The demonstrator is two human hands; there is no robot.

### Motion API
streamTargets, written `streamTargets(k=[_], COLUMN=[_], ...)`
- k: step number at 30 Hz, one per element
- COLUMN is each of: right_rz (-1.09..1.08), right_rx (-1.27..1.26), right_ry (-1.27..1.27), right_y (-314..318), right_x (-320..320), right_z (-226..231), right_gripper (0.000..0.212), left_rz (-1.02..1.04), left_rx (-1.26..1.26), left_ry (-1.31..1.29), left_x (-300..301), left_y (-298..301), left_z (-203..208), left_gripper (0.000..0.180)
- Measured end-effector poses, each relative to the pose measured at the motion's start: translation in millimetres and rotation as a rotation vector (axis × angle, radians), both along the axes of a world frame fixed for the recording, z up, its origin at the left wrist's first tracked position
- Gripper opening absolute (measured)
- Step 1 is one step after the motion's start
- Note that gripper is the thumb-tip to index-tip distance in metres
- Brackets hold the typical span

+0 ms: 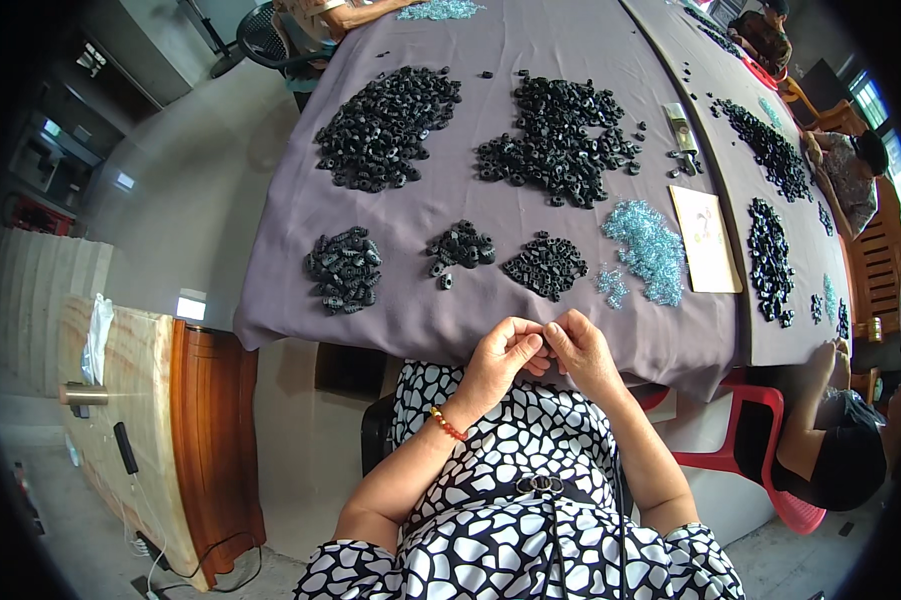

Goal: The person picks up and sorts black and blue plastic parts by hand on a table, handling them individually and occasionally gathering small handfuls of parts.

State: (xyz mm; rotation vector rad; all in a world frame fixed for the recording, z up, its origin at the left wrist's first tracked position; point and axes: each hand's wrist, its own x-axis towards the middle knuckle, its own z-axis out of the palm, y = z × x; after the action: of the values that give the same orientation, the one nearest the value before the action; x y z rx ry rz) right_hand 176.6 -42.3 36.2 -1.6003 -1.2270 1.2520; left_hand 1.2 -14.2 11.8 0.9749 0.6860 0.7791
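Note:
My left hand (505, 358) and my right hand (582, 352) meet at the table's near edge, fingertips pinched together. Whatever lies between them is too small or too hidden to make out. Just beyond my fingers sits a heap of small black parts (544, 266). To its left are a looser cluster of black parts (460, 248) and a pile of ribbed black pieces (344, 270). Right of my hands spreads a pile of small clear-blue pieces (646, 250). Farther back lie two large heaps of black parts, one at left (385, 128) and one in the middle (562, 140).
A grey-purple cloth (300, 225) covers the table. A cream card or booklet (705, 240) lies at right, near a small packet (680, 128). Co-workers sit along the right side and far end. A red plastic chair (755, 425) stands at right, a stone-topped wooden cabinet (210, 440) at left.

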Motion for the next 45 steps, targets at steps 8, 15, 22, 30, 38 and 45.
streamTargets(k=[8,15,22,30,38,45], right_rz=[-0.026,0.066,0.056,-0.006,-0.005,0.02], right_rx=[0.016,-0.011,0.003,0.102,0.058,0.024], right_ry=[-0.049,-0.16,-0.027,-0.132,-0.027,0.038], right_y=[-1.5,1.2,-2.3,-5.2,-5.1,-4.4], right_x=[-3.2,0.5,0.0,-8.4,-5.3,-4.5], right_z=[-3.9,7.2,6.4,3.9,2.7,5.6], right_gripper=[0.026,0.036,0.038,0.037,0.04,0.042], left_rz=[0.022,0.016,0.02,0.037,0.063,0.063], left_rx=[0.058,0.019,0.039,0.038,0.03,0.03], left_ry=[0.035,0.002,0.008,-0.027,-0.024,-0.013], left_x=[0.8,-0.2,0.7,1.0,3.3,1.8], left_y=[-1.9,-1.4,-2.5,-3.6,-4.3,-4.4], left_z=[-2.1,0.7,-3.4,-7.0,-5.2,-4.1], left_gripper=[0.027,0.029,0.033,0.034,0.027,0.027])
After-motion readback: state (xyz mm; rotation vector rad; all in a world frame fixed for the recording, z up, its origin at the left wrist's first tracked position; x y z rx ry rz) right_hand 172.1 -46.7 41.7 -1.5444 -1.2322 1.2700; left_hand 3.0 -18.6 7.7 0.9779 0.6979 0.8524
